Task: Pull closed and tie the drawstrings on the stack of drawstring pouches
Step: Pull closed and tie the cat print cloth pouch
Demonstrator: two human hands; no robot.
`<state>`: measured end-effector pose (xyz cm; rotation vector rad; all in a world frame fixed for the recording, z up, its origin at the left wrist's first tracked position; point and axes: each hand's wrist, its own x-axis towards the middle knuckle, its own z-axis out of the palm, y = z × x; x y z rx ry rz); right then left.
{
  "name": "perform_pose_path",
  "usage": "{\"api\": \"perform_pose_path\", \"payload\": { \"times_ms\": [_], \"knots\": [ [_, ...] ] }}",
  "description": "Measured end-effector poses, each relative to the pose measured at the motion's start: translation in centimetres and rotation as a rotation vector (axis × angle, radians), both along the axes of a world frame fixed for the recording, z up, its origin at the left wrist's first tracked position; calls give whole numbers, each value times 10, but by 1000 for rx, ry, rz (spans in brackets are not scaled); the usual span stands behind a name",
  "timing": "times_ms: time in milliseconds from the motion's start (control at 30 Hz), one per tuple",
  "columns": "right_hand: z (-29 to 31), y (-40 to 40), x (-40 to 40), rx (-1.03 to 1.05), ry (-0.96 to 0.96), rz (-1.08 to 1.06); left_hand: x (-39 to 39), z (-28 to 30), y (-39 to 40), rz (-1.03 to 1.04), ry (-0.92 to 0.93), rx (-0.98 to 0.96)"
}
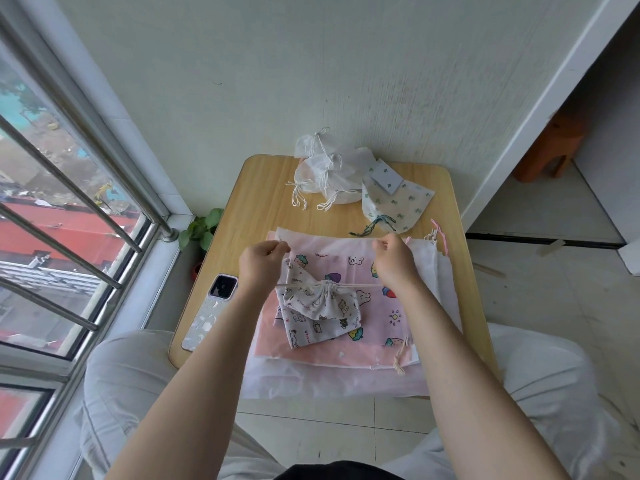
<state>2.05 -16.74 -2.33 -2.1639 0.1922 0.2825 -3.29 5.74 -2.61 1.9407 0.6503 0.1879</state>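
Head view: we are holding a small cat-print fabric drawstring pouch (320, 301) over the middle of the light wooden desk (256, 202), its mouth gathered shut. Our left hand (261, 263) at 9 o'clock and right hand (394, 259) at 3 o'clock are each pinching an end of the cream drawstring cord (360, 285), each grip narrow and curled. The pouch is lying above the stack of flat pink and white pouches (346, 355). White tied pouches (325, 171) are sitting at 12 o'clock.

Both hands' grips pull drawstrings (360, 286) sideways; cat-print pouch (320, 301) cinched.
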Motion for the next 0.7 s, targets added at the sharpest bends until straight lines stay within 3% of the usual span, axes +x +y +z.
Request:
{"api": "perform_pose_path", "payload": {
  "times_ms": [167,367,500,600,700],
  "knots": [
    [0,6,-4,-66,-47,83,-1,0,-6,-48,-20,115],
    [2,5,-5,211,-211,-27,7,16,-6,-145,-155,201],
    [-9,4,-12,-70,-40,36,10,14,-13,-43,-125,250],
    [-19,7,-20,-213,70,107,6,6,-13,61,-6,342],
    [-23,14,-21,-175,136,142,3,-2,-12,-155,346,490]
  ]
}}
